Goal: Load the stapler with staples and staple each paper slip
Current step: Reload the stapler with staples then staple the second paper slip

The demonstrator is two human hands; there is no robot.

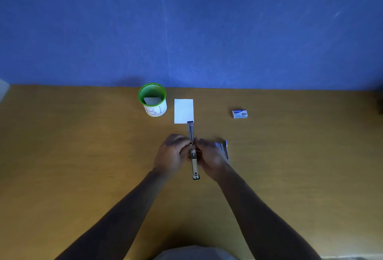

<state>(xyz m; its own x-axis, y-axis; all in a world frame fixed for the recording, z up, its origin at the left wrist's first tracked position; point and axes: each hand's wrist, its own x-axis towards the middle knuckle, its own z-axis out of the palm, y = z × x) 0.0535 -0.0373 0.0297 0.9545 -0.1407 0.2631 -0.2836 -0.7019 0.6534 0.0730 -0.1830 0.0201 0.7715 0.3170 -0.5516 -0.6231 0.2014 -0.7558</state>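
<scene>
Where writing can be read at all, only on the green mesh cup (152,99) at far left of centre: a white band round its lower wall, hand-lettered "B1" in dark pen, a pale slip standing inside. Printing on the small blue-and-white staple box (239,114) at far right too small to read, brand not legible. Stapler (193,150) opened out flat at table centre, long axis running near to far, one end pointing away and just touching the near edge of the white paper slip (183,111), the other end pointing back toward the person, dark-tipped near end on the wooden table (83,156). Metal channel exposed along the far half, brassy strip showing on the near half. Left hand (172,154) curled against the stapler's left side at its middle, fingertips bent inward and pinching at the hinge. Right hand (209,154) mirrored on the right side, fingers likewise curled in to the hinge, thumb near the left hand's; whether a staple strip sits between the fingertips cannot be told. Loose silvery staple strips (224,149) just beyond the right hand, lying roughly near to far, blurred. Blue wall (186,27) behind the table's far edge.
</scene>
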